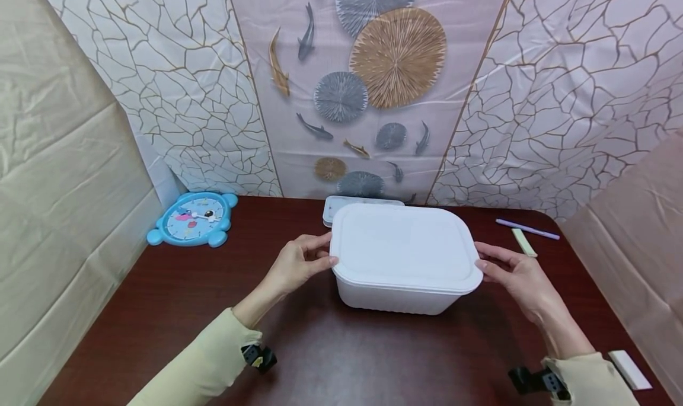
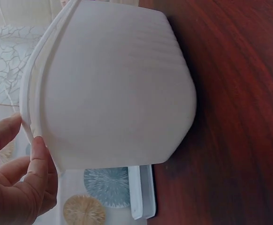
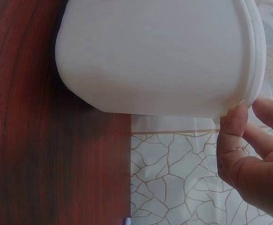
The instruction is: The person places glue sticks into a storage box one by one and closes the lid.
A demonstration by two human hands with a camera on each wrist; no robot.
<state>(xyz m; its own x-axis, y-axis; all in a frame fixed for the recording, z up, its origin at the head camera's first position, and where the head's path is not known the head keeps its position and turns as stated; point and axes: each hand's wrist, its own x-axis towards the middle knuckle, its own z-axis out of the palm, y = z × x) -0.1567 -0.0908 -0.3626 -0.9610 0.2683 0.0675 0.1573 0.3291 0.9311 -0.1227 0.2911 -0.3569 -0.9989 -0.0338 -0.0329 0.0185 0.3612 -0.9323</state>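
Observation:
A white plastic storage box [image 1: 397,299] with rounded corners stands on the table, its white lid [image 1: 402,246] on top. At the box's left end my left hand [image 1: 299,261] pinches the lid's edge, thumb on the outer side and fingertips [image 2: 39,143] under the rim. My right hand [image 1: 520,275] does the same at the right end, with the thumb at the lid's edge and a forefinger beneath it in the right wrist view. The side wall [image 3: 146,61] of the box fills much of that view. The box's inside is hidden by the lid.
Behind the box lies a flat white case [image 1: 341,203], partly covered by it. A blue toy clock [image 1: 194,219] is at the back left. A purple pen [image 1: 528,229] and a pale green strip [image 1: 524,242] lie back right; a white block [image 1: 629,369] sits at the right edge.

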